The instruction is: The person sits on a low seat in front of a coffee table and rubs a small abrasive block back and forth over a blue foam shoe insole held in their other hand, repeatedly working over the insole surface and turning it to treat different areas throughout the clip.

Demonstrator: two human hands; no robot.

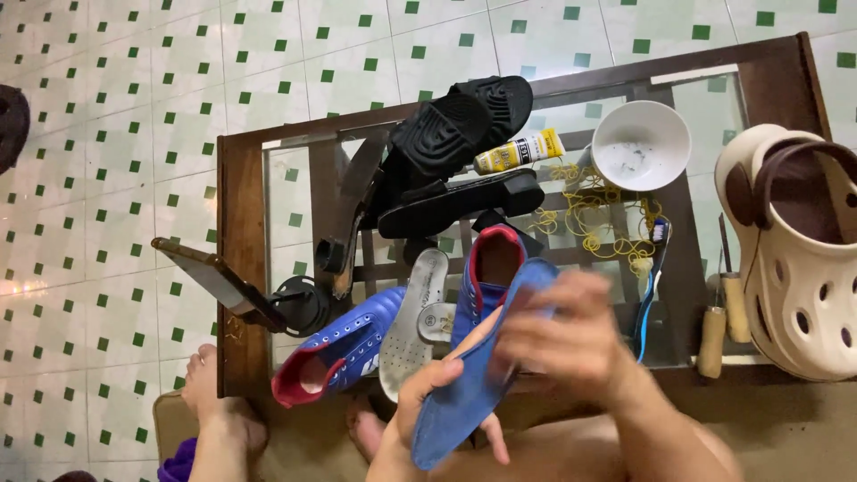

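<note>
— Above your lap, in front of the near edge of the glass-topped wooden table (pixel 241 223), you have the flat blue foam insole (pixel 464 384) in both hands. Your left hand (pixel 427 393) is curled around its lower half, thumb over the top face and fingers underneath. Your right hand (pixel 571 344) lies over the upper half, but it is blurred, so I cannot tell whether those fingers are closed on it or only pressed flat.

— What could go wrong?

— As I judge it, mostly the crowding. The upper tip of the insole sits just beside the upright blue sports shoe with the red lining (pixel 486 277); a careless swing could knock that shoe into the white insole (pixel 412 317) or the other blue shoe lying on its side (pixel 344 344). The insole looks thin and bendy, so a hard squeeze from your left hand could crease it. If you loosen both hands together, it would drop towards your legs and the tiled floor.

— And how does it lie?

— Its long axis runs on a diagonal, from lower left near your knees to upper right towards the table. The broad rounded end at the bottom points back at you; the far end points at the yellow glue tube (pixel 518 152) and the white bowl (pixel 641 145). Which end is heel or toe I cannot tell.
</note>
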